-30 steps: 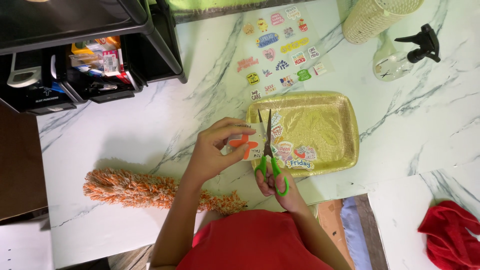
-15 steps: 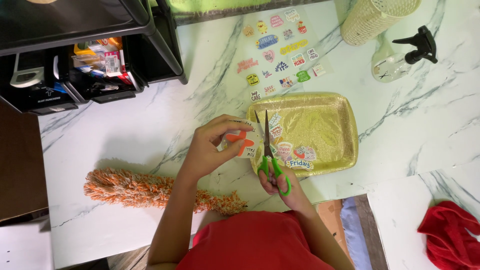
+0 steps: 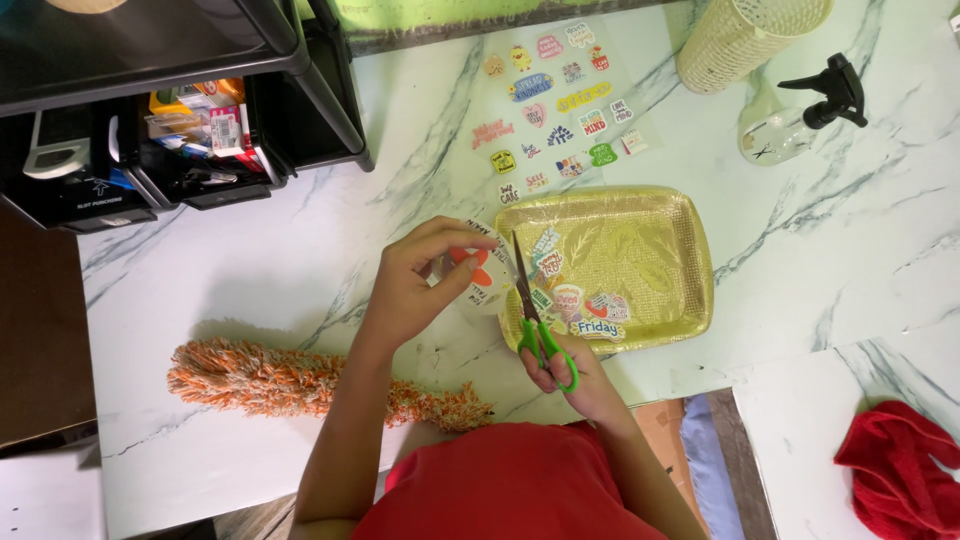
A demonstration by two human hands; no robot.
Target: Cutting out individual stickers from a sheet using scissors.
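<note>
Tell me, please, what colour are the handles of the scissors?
Bright green, seen in the head view: the scissors sit in the right hand.

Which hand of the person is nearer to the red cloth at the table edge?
The right hand. It holds the green scissors at the gold tray's near-left corner, left of the red cloth. The left hand, holding a sticker piece, is farther left.

Colourful stickers (image 3: 575, 305) lie in the gold tray (image 3: 690, 250); possibly small packages (image 3: 200, 120) fill the black shelf (image 3: 300, 120).
</note>
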